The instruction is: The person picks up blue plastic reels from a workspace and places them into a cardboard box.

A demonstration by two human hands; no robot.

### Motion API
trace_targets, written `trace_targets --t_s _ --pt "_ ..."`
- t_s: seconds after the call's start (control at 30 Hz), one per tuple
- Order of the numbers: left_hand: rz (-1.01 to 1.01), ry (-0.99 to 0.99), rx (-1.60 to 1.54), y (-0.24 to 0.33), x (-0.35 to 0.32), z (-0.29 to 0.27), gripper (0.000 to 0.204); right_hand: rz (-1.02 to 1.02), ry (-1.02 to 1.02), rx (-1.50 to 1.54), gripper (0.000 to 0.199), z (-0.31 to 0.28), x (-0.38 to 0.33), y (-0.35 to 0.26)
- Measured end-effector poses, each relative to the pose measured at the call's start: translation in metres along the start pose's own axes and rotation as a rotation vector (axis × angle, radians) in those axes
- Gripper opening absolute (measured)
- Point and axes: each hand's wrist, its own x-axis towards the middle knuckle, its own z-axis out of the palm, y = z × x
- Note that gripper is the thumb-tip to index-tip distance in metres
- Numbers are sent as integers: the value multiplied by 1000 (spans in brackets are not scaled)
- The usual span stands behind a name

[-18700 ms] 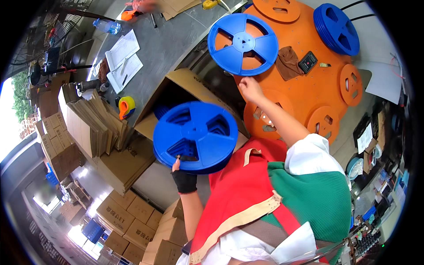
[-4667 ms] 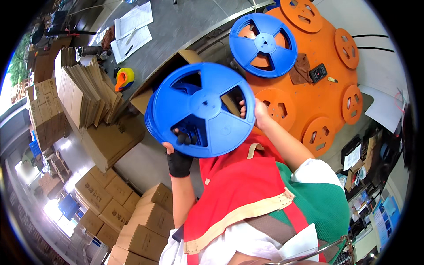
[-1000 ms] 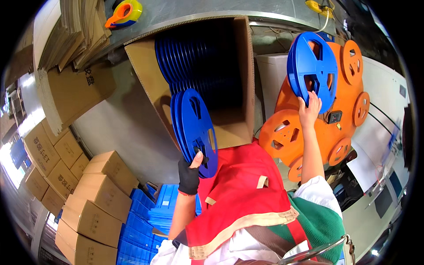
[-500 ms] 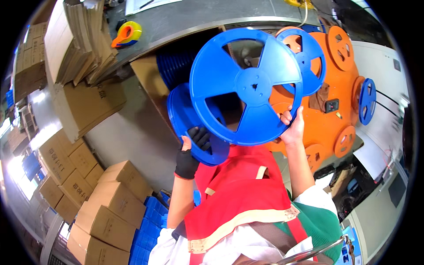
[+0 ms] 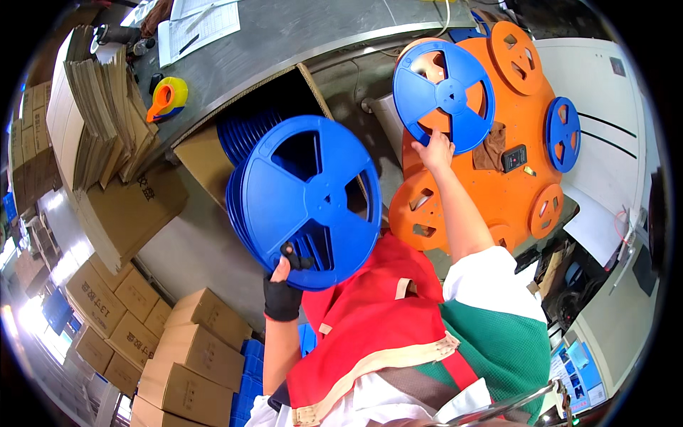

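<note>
My left hand [image 5: 286, 281], in a black glove with bare fingertips, grips the lower rim of a large blue plastic reel [image 5: 284, 188]. The thumb lies on the outside and the fingers reach in through a cut-out. This reel leans over the open side of a cardboard box [image 5: 203, 153], in front of several more blue reels [image 5: 238, 135] standing on edge. My bare right hand [image 5: 435, 151] is closed on the lower rim of another blue reel [image 5: 420, 106], which sits on the orange machine [image 5: 462, 178]. Its fingertips are partly hidden behind that rim.
Orange discs and a further blue reel [image 5: 563, 135] ring the machine, with a small black box [image 5: 514, 158] on top. A metal table [image 5: 284, 35] holds a tape roll [image 5: 168, 98] and papers [image 5: 199, 32]. Flat cardboard [image 5: 92, 107] and stacked cartons [image 5: 196, 349] stand left.
The reel my right hand held up now rests against the box's reels with my left hand on it. My right hand has moved up and away to the machine's reel.
</note>
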Motion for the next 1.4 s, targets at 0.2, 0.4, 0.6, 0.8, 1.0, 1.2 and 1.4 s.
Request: trace_targets --t_s 0.2,0.4,0.6,0.8,1.0,1.2,1.4 --pt "49 -36 -54 12 -30 2 33 -470 399 284 29 -36 -26 -4" --pt "63 -5 -46 17 -35 -10 37 69 351 1638 42 -133 -91 -17" --pt "74 67 29 8 -10 8 45 705 -369 2247 27 -109 -111 -32" --pt "75 -141 -100 11 -9 -7 44 862 -882 1954 32 -63 -153 -73" --pt "40 60 -52 -5 -27 -9 26 -87 -457 1005 44 -13 -196 -99" --pt "-24 -129 229 -33 -31 -7 36 -98 -1472 1009 89 4 -219 -144" --pt "-237 -145 278 -40 -25 -20 50 -98 -1655 977 108 48 -217 -143"
